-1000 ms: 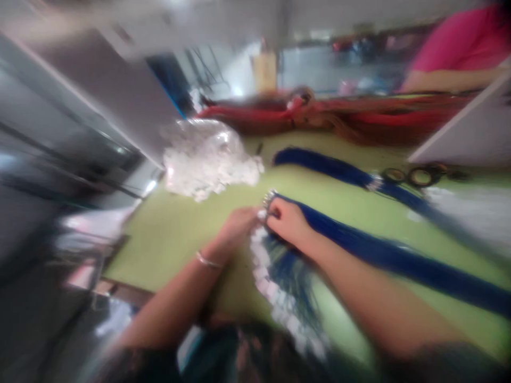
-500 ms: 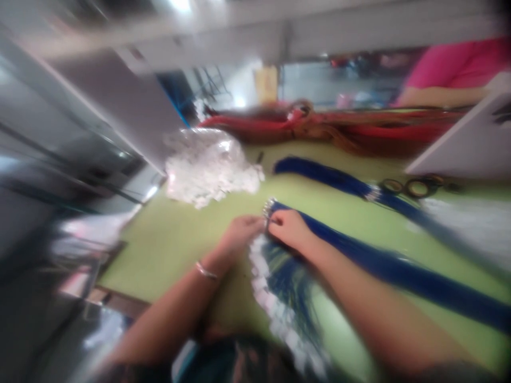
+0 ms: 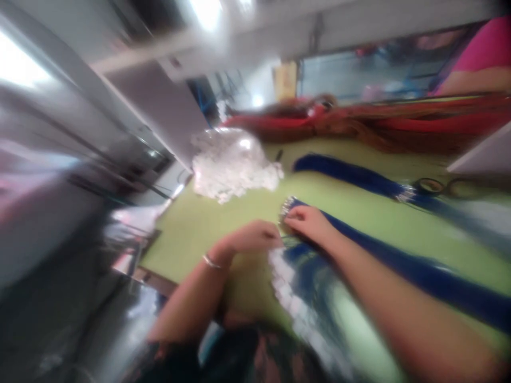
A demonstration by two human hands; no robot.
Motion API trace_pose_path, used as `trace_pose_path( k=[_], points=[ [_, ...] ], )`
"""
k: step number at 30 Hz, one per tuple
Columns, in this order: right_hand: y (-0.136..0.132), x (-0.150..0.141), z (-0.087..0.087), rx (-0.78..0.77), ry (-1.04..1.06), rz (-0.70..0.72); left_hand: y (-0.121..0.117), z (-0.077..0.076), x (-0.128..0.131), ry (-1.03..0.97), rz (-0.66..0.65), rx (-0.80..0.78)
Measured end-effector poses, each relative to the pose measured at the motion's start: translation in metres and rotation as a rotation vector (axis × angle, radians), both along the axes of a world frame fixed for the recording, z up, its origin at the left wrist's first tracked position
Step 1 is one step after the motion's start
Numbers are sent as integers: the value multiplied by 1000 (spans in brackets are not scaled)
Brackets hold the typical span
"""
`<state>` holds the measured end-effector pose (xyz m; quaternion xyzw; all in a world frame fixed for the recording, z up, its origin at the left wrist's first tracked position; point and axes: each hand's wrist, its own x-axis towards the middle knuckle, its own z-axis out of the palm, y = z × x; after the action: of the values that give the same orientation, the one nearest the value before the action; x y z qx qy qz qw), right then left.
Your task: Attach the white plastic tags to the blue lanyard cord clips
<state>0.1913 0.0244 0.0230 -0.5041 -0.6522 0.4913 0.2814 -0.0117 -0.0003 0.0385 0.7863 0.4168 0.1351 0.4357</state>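
Observation:
My left hand (image 3: 261, 235) is closed in a pinch at the upper end of a curved row of white connectors (image 3: 287, 290), with a small white connector at its fingertips, partly hidden. Loose blue wires (image 3: 315, 276) fan out from that row. My right hand (image 3: 309, 221) pinches at the tip of a long blue wire bundle (image 3: 399, 260), whose end shows a cluster of small shiny terminals (image 3: 288, 205). The two hands are slightly apart. Blur hides the fine detail between the right fingertips.
A clear plastic bag of white connectors (image 3: 235, 170) lies on the green tabletop (image 3: 191, 223). Behind are a second blue bundle (image 3: 347, 173), black-handled scissors (image 3: 431, 186) and red and brown wire bundles (image 3: 359, 122). A person in a pink sleeve (image 3: 485, 48) is at the far right.
My left hand has drawn away from the right fingertips, down toward the connector row. My right hand stays at the bundle's tip. The whole view has shifted, so the scene sits farther right.

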Motion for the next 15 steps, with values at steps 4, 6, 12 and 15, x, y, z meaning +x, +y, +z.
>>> trace_pose_path(
  k=[4, 6, 12, 15],
  points=[
    [-3, 0, 6, -139, 145, 71, 36, -23, -36, 193, 852, 388],
    [-2, 2, 5, -212, 215, 101, 56, -35, -52, 314, 970, 578],
    [5, 9, -3, -296, 305, 200, 74, -46, -61, 528, 861, 618],
    [4, 9, 1, -296, 269, 194, 68, -40, -57, 441, 893, 623]
  ],
)
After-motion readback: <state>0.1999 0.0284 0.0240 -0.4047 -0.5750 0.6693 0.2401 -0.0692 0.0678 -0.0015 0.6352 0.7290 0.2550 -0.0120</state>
